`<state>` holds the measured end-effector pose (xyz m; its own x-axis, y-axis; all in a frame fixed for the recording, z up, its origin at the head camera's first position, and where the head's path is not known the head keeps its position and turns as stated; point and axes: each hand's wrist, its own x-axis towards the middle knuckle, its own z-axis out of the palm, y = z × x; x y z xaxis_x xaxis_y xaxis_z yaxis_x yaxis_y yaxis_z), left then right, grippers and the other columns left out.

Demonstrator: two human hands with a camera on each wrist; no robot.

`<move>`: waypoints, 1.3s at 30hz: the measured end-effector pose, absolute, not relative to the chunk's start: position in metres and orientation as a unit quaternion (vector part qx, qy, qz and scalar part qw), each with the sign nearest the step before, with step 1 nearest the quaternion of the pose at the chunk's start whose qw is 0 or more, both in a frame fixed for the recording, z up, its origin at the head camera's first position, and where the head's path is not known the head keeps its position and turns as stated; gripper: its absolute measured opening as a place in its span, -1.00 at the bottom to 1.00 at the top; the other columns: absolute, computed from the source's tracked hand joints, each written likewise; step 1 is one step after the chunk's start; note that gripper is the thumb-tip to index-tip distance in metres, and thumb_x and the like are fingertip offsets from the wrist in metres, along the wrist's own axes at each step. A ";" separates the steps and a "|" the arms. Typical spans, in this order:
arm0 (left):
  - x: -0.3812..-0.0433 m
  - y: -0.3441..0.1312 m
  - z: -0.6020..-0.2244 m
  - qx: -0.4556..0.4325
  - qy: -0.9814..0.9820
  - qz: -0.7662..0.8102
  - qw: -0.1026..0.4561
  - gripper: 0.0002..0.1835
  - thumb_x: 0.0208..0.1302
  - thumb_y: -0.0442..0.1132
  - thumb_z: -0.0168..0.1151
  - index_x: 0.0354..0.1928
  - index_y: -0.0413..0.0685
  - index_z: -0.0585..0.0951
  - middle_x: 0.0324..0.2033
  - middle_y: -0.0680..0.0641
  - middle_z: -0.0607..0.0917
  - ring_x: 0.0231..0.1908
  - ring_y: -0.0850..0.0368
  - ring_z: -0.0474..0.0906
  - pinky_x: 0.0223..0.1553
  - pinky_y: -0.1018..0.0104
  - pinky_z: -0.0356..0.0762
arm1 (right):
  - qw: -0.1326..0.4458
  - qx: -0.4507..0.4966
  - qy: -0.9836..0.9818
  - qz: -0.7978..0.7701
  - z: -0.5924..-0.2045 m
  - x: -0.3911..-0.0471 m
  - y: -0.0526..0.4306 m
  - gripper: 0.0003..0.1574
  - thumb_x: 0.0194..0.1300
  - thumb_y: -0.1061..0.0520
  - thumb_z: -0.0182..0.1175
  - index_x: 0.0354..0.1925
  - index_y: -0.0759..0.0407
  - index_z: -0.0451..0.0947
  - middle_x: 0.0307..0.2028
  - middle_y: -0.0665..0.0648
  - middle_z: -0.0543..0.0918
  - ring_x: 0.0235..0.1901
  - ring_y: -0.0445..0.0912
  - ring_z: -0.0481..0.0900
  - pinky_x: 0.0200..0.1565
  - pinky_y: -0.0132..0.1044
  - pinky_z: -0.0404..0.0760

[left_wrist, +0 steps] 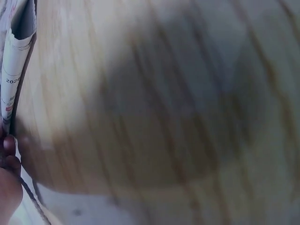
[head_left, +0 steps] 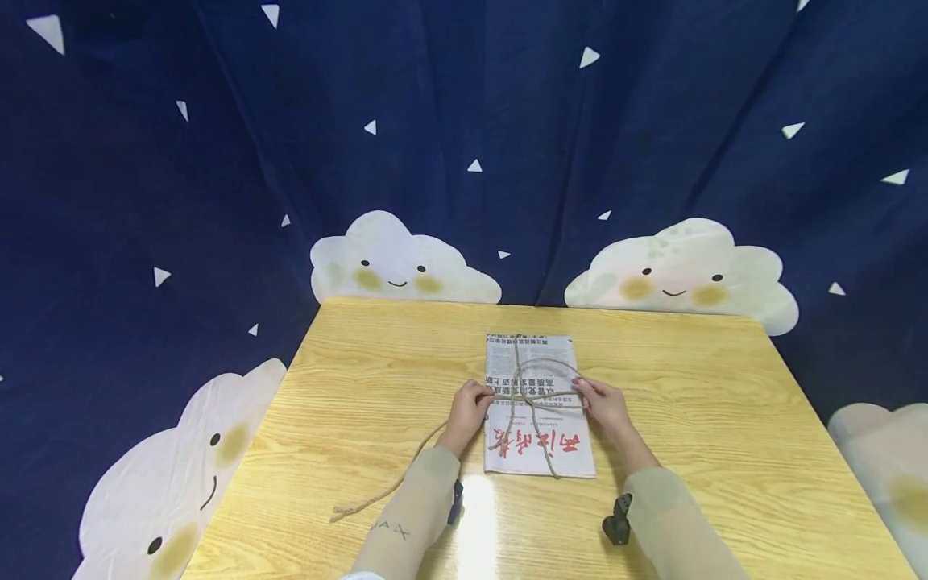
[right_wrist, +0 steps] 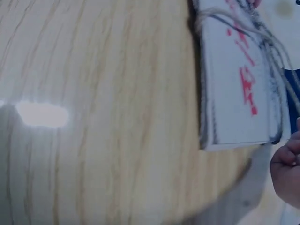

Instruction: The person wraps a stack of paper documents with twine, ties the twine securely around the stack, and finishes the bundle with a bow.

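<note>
A flat parcel wrapped in newspaper (head_left: 545, 377) lies on the table, its red heading toward the near end. Twine (head_left: 536, 423) crosses over it both ways and meets near the middle, with a loose loop curving across the upper right. At the parcel's left edge, my left hand (head_left: 467, 411) pinches a strand whose tail runs back over the table; the left wrist view shows the fingers (left_wrist: 8, 146) beside the folded paper edge. My right hand (head_left: 605, 404) pinches the looped twine at the right edge. Another short twine end rests on the red characters.
The wooden table (head_left: 362, 362) extends on both sides of the parcel. Behind it hangs a dark blue curtain (head_left: 435, 97) with white triangles and smiling clouds. A black wrist device (head_left: 618, 520) is strapped below the right sleeve.
</note>
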<state>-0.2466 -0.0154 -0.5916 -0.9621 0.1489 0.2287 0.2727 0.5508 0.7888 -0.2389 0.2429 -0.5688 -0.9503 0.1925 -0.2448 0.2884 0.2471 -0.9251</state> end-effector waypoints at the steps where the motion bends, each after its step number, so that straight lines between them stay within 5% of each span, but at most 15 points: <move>1: -0.247 -0.016 -0.591 -0.121 -0.878 -0.458 0.066 -0.91 0.13 -0.43 0.21 -0.31 -0.28 0.65 -0.41 -0.08 0.55 -0.34 0.07 0.51 -0.27 0.36 0.55 | 0.030 0.147 0.798 -0.583 -0.571 -0.239 0.242 -0.54 0.33 0.06 0.05 0.06 0.37 0.45 -0.51 0.14 0.56 -0.58 -0.23 0.39 -0.60 -0.48 0.41; 5: -0.247 -0.022 -0.590 -0.129 -0.876 -0.461 0.062 -0.86 0.14 -0.41 0.20 -0.24 -0.28 0.63 -0.36 -0.12 0.60 -0.30 0.04 0.54 -0.21 0.30 0.55 | 0.009 0.120 0.828 -0.548 -0.580 -0.239 0.239 -0.58 0.33 0.07 0.05 0.01 0.35 0.50 -0.17 0.31 0.62 -0.27 -0.02 0.55 -0.27 -0.35 0.59; 10: -0.249 -0.044 -0.586 -0.117 -0.876 -0.468 0.005 -0.85 0.19 -0.37 0.18 -0.22 -0.29 0.55 -0.41 -0.11 0.61 -0.40 0.14 0.49 -0.34 0.37 0.53 | 0.017 0.108 0.841 -0.529 -0.585 -0.238 0.238 -0.54 0.35 0.03 0.03 0.04 0.34 0.48 0.07 0.37 0.47 0.08 0.21 0.42 0.09 -0.02 0.43; 19: -0.255 -0.098 -0.568 -0.119 -0.896 -0.421 -0.072 -0.89 0.22 -0.42 0.13 -0.24 -0.25 0.42 -0.51 -0.01 0.44 -0.50 0.20 0.31 -0.50 0.44 0.34 | 0.029 0.104 0.849 -0.518 -0.585 -0.238 0.239 -0.53 0.35 0.02 0.03 0.06 0.32 0.47 0.08 0.36 0.46 0.11 0.23 0.38 0.14 0.02 0.36; 31: -0.262 -0.119 -0.542 -0.017 -0.968 -0.237 -0.083 -0.93 0.19 -0.38 0.17 -0.41 -0.25 0.58 -0.48 -0.10 0.62 -0.48 0.10 0.52 -0.49 0.31 0.53 | 0.029 0.101 0.855 -0.508 -0.585 -0.237 0.238 -0.56 0.35 0.02 0.02 0.03 0.31 0.50 0.05 0.36 0.49 0.00 0.18 0.47 0.05 -0.01 0.44; 39: -0.272 -0.114 -0.533 0.051 -0.881 -0.460 -0.102 -0.84 0.29 -0.41 0.02 -0.26 -0.44 0.52 -0.49 -0.27 0.61 -0.59 0.11 0.50 -0.54 0.37 0.55 | 0.033 0.101 0.855 -0.508 -0.585 -0.238 0.239 -0.54 0.35 -0.01 0.01 0.04 0.30 0.50 0.05 0.35 0.50 -0.03 0.16 0.49 0.02 -0.03 0.46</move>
<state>-0.2716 -0.1143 -0.5328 -0.9741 0.0041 -0.2259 -0.1830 0.5720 0.7996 -0.2378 0.2386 -0.5853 -0.9775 0.1385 -0.1591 0.2059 0.4632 -0.8620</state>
